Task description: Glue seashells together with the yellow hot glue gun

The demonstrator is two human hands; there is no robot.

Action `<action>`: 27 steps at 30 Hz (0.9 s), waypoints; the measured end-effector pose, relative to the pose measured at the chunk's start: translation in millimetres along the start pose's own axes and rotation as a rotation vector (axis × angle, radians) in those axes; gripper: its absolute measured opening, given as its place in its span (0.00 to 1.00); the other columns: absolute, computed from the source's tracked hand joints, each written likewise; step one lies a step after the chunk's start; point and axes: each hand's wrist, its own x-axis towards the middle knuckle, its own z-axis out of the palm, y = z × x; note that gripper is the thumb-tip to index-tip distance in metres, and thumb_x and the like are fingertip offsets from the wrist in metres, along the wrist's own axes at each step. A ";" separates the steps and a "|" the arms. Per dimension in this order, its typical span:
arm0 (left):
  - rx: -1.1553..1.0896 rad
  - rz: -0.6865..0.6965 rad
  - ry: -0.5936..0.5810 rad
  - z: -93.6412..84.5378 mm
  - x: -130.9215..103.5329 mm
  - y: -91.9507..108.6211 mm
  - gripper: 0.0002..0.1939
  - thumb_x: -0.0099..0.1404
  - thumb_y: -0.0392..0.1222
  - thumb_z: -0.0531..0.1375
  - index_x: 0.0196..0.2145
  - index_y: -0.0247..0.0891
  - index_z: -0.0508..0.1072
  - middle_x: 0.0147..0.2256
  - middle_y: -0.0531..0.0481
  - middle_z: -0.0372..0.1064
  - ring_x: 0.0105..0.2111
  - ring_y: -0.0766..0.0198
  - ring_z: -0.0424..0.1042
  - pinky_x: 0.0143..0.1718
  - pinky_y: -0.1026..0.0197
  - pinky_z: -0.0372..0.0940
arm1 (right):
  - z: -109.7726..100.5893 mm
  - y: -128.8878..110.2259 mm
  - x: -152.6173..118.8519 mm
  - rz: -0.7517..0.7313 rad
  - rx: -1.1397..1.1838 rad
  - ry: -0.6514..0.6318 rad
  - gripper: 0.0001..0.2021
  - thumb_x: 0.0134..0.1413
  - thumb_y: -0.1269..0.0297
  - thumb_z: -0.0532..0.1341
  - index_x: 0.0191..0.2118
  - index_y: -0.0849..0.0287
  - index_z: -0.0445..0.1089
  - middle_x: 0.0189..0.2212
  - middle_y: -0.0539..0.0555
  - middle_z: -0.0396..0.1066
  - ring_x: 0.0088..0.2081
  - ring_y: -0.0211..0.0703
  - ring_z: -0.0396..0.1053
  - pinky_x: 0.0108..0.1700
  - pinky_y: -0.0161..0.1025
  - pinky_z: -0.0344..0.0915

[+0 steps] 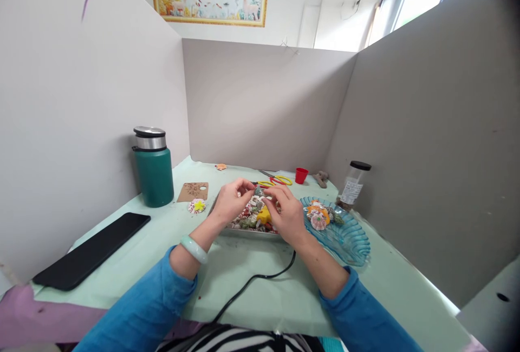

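Both hands hover over a shallow metal tray (254,231) heaped with small mixed bits in white, red and green; they look like pebbles or shells. My left hand (236,199) has thumb and fingertips drawn together above the tray's back left part. Opposite it, my right hand (286,212) is curled in a similar pinch, a short gap away. Whatever sits in either pinch is too small to make out. A bright yellow piece (264,215) lies among the bits, just left of my right hand. The hands hide parts of the tray.
A blue scalloped plate (357,243) with decorated pieces (318,216) stands right. Behind lie scissors (280,180) and a red cup (301,175). A green flask (154,176), black phone-like slab (95,249), brown card (193,191) and flower-patterned disc (197,206) are left. A black cable (252,279) crosses the front.
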 end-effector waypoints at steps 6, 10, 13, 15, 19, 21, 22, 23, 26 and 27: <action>0.114 0.183 -0.030 1.4 -5.9 6.2 0.04 0.59 0.37 0.56 0.32 0.39 0.70 0.27 0.53 0.70 0.27 0.67 0.67 0.31 0.64 0.61 | 3.3 2.6 -0.3 0.046 0.028 -0.041 0.10 0.59 0.64 0.57 0.45 0.57 0.68 0.40 0.55 0.73 0.32 0.40 0.70 0.38 0.38 0.66; 0.125 0.188 -0.027 1.2 -5.9 5.8 0.04 0.60 0.39 0.57 0.33 0.39 0.70 0.29 0.52 0.71 0.28 0.66 0.68 0.32 0.64 0.61 | 4.3 3.9 -0.7 0.063 0.039 -0.039 0.11 0.59 0.64 0.56 0.46 0.57 0.67 0.39 0.55 0.73 0.33 0.41 0.70 0.37 0.38 0.66; 0.149 0.209 -0.006 1.1 -5.4 3.6 0.04 0.61 0.39 0.57 0.35 0.39 0.69 0.30 0.52 0.71 0.29 0.65 0.68 0.33 0.63 0.61 | 2.8 2.0 -0.3 0.057 0.039 -0.066 0.10 0.59 0.63 0.56 0.45 0.57 0.68 0.38 0.55 0.73 0.32 0.40 0.69 0.37 0.38 0.66; 0.198 0.250 0.003 2.0 -5.7 2.2 0.03 0.61 0.38 0.57 0.35 0.40 0.68 0.31 0.51 0.72 0.30 0.64 0.68 0.35 0.62 0.61 | 1.0 -0.3 0.7 0.061 0.029 -0.066 0.10 0.59 0.62 0.57 0.44 0.57 0.68 0.39 0.55 0.72 0.31 0.40 0.69 0.36 0.38 0.65; 0.324 0.364 -0.024 5.4 -8.1 -0.4 0.04 0.62 0.35 0.56 0.36 0.39 0.68 0.32 0.49 0.73 0.33 0.61 0.69 0.39 0.58 0.60 | -1.8 -2.9 3.5 0.048 0.016 -0.007 0.09 0.60 0.63 0.56 0.43 0.55 0.71 0.40 0.56 0.69 0.36 0.42 0.68 0.39 0.38 0.65; 0.377 0.420 -0.037 6.9 -9.1 -1.8 0.05 0.62 0.33 0.55 0.36 0.39 0.67 0.32 0.49 0.73 0.33 0.61 0.70 0.41 0.57 0.59 | -2.5 -2.3 4.5 0.007 0.002 -0.008 0.08 0.60 0.65 0.55 0.40 0.56 0.72 0.37 0.55 0.68 0.38 0.42 0.67 0.39 0.38 0.65; 0.400 0.448 -0.038 7.3 -9.4 -2.5 0.06 0.62 0.33 0.55 0.37 0.39 0.67 0.32 0.49 0.74 0.33 0.60 0.70 0.41 0.56 0.59 | -2.7 -1.8 4.7 -0.015 -0.015 -0.026 0.08 0.60 0.66 0.55 0.39 0.56 0.72 0.36 0.55 0.68 0.38 0.42 0.67 0.39 0.39 0.64; 0.424 0.475 -0.038 7.6 -9.6 -3.1 0.06 0.62 0.32 0.54 0.38 0.38 0.67 0.32 0.49 0.74 0.33 0.60 0.70 0.41 0.55 0.59 | -3.1 -1.3 4.8 -0.037 -0.041 -0.050 0.08 0.60 0.67 0.55 0.38 0.56 0.72 0.35 0.55 0.67 0.38 0.42 0.66 0.39 0.39 0.64; 0.524 0.552 -0.055 7.4 -9.8 -3.9 0.08 0.63 0.31 0.51 0.39 0.37 0.67 0.33 0.46 0.73 0.34 0.58 0.70 0.41 0.54 0.58 | -4.1 -0.9 4.6 -0.093 -0.152 -0.138 0.07 0.59 0.69 0.55 0.37 0.57 0.71 0.35 0.55 0.67 0.38 0.44 0.65 0.40 0.40 0.62; 0.562 0.573 -0.068 7.3 -9.9 -3.8 0.09 0.64 0.31 0.50 0.39 0.36 0.67 0.33 0.45 0.73 0.35 0.57 0.69 0.41 0.53 0.58 | -4.4 -1.2 4.4 -0.109 -0.191 -0.163 0.07 0.58 0.70 0.55 0.37 0.57 0.70 0.35 0.55 0.67 0.38 0.45 0.64 0.39 0.41 0.61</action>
